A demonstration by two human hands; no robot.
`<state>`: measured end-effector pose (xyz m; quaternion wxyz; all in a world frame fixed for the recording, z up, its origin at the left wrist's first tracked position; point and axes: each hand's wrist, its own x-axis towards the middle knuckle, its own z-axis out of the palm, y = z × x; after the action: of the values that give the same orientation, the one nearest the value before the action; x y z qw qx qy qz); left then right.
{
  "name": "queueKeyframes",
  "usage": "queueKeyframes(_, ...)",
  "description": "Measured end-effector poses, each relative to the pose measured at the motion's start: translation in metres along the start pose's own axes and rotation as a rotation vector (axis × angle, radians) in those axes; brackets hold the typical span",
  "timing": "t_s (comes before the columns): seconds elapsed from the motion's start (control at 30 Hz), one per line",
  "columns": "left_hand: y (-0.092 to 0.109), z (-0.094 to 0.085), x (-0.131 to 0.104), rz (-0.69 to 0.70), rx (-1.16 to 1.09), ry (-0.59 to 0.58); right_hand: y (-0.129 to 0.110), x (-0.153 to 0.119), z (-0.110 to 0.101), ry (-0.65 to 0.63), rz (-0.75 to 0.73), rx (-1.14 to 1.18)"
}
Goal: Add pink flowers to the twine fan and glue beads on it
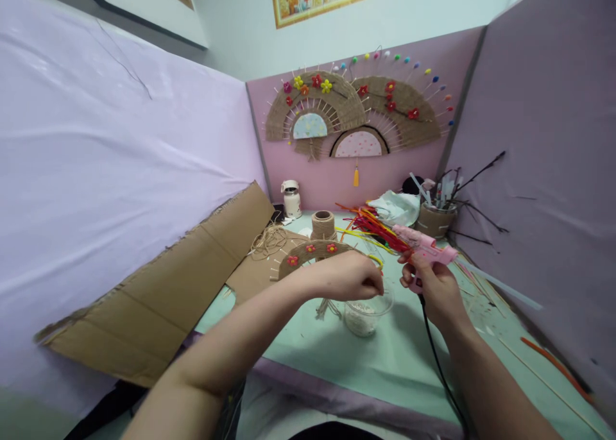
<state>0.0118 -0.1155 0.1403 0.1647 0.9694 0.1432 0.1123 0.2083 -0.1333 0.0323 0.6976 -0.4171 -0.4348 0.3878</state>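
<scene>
My right hand is wrapped round a pink glue gun, whose black cord hangs down toward the table's front. Its nozzle end points left. My left hand is closed above a clear plastic cup with small white pieces in it; a tiny red and yellow bit shows by the fingertips, too small to name. Behind my left forearm lies a twine-covered fan with red flowers, partly hidden by my hand and arm.
A twine spool, red and yellow pipe cleaners and a white bottle stand or lie behind. Cardboard leans at left. A pot with branches is at right. Finished fans hang on the back panel.
</scene>
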Motion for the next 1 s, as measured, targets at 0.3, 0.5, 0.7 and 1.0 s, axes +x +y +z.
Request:
queueKeyframes(0.3, -0.024, 0.073, -0.109, -0.37, -1.37, 0.721, 0.005, 0.0, 0.002, -0.016, 0.005, -0.029)
queueKeyframes(0.5, -0.051, 0.107, -0.107, -0.418, -1.785, 1.042, -0.005, -0.005, 0.005, 0.019, -0.027, 0.026)
queueKeyframes(0.7, -0.053, 0.116, -0.105, -0.376, -1.919, 1.089, -0.026, -0.029, 0.016, 0.085, -0.059, 0.117)
queueKeyframes(1.0, -0.049, 0.116, -0.106, -0.352, -1.934, 1.091, -0.041, -0.122, 0.031, -0.213, -0.073, -0.063)
